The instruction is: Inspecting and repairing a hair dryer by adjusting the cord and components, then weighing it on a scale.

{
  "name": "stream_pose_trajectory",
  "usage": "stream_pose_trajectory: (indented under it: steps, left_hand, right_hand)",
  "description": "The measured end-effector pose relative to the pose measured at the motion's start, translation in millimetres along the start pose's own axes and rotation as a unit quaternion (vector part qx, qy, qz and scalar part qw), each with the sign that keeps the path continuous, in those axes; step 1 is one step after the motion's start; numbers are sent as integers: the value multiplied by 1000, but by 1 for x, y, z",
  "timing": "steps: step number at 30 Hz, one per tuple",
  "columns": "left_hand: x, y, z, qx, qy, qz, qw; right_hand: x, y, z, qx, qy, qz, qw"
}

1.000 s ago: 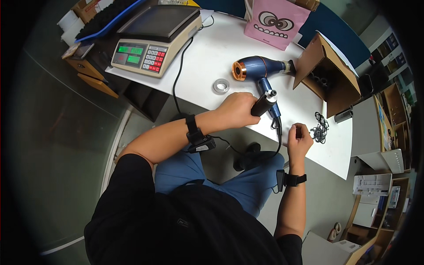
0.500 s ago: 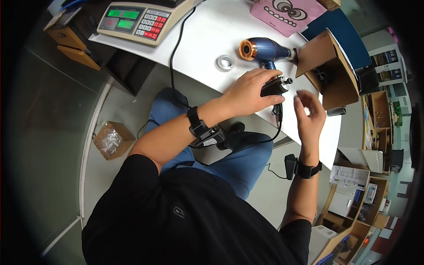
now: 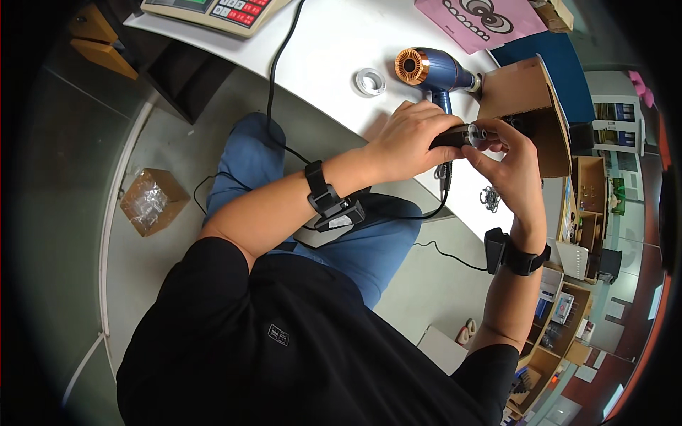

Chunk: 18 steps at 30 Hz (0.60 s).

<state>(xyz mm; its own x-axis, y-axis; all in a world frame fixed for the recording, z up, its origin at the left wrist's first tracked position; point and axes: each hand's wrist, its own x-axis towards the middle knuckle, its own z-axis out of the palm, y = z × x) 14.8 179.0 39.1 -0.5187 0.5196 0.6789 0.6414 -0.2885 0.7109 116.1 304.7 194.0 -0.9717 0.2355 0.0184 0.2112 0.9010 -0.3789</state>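
My left hand (image 3: 408,142) is wrapped round a black cylindrical device (image 3: 450,136), holding it sideways over the table edge. At the device's pale, shiny end, the fingers of my right hand (image 3: 522,170) are closed in a pinch; the exact piece between them is partly hidden. A blue hair dryer (image 3: 446,67) with a copper-coloured grille lies just beyond my left hand, its handle running down behind my fingers. Below the hands hangs a black cord (image 3: 445,181). Several small metallic rings or coils (image 3: 489,199) lie on the table beside my right wrist.
An open cardboard box (image 3: 522,85) stands right of the hair dryer, a pink bag (image 3: 477,25) behind. A clear tape roll (image 3: 361,83) lies to the left. At the far left is a keypad scale (image 3: 241,15). A carton of plastic wrap (image 3: 170,188) sits on the floor.
My right hand has come in to the device's pale end and closed there; before, it was apart from it. My left hand still holds the device. The whole view has shifted slightly.
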Motion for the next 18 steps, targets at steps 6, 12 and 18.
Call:
stream_pose_trajectory:
  steps: [6, 12, 18]
  left_hand:
    - [-1, -3, 3, -5, 5, 6, 1000]
    - [-1, -6, 7, -18, 11, -3, 1000]
    - [-3, -4, 5, -5, -1, -2, 1000]
  right_hand:
    - [4, 8, -4, 13, -18, -2, 1000]
    - [5, 8, -6, 46, -19, 13, 999]
    - [5, 11, -8, 45, -41, 27, 998]
